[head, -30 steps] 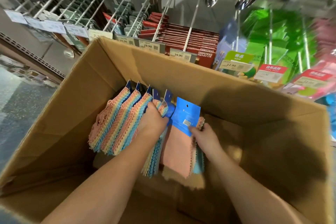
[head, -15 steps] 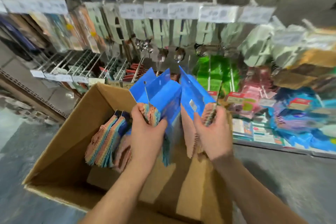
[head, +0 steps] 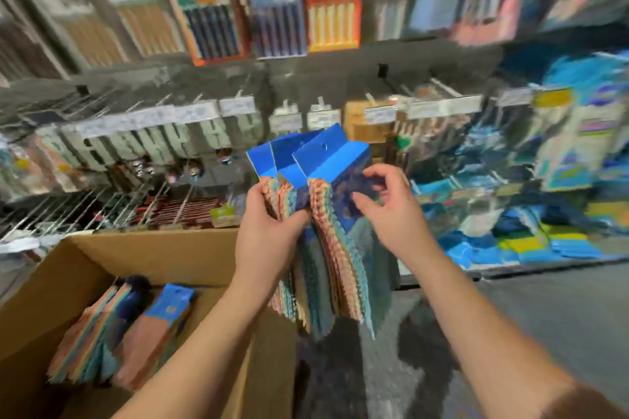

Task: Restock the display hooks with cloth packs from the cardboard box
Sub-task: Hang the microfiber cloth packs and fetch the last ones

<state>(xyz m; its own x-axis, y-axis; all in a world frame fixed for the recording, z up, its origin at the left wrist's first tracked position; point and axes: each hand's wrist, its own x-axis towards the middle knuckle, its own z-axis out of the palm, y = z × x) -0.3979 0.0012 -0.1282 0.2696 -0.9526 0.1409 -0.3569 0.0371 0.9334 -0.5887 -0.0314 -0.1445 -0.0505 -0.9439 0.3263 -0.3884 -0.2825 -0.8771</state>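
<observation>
The left hand (head: pixel 269 231) gripped a bundle of cloth packs (head: pixel 316 214) by its middle, fingers and thumb curled round the folded cloth just under the blue header cards (head: pixel 326 156), and held it upright above the far right corner of the cardboard box (head: pixel 153 248), in front of the shelving. The bundle's long axis ran near vertical: cards up, fringed cloth hanging down between the forearms. The right hand (head: pixel 391 211) was the nearer one to the frontmost pack, its thumb and fingers curled at that pack's right face and edge, apparently pinching it (blur hid whether the pads truly closed on it). The coming move, as I judged it, turned on the punched hole near the top of the front card, which sat above and a little left of the right fingers and faced the display hooks (head: pixel 439 88) beyond, higher and to the right; the pack would have to be peeled off and lifted that way. The packs showed bright blue cards over zigzag-edged cloths in pink, teal and tan stripes, soft and floppy-looking. More packs (head: pixel 112 330) lay in the box, down to the left.
</observation>
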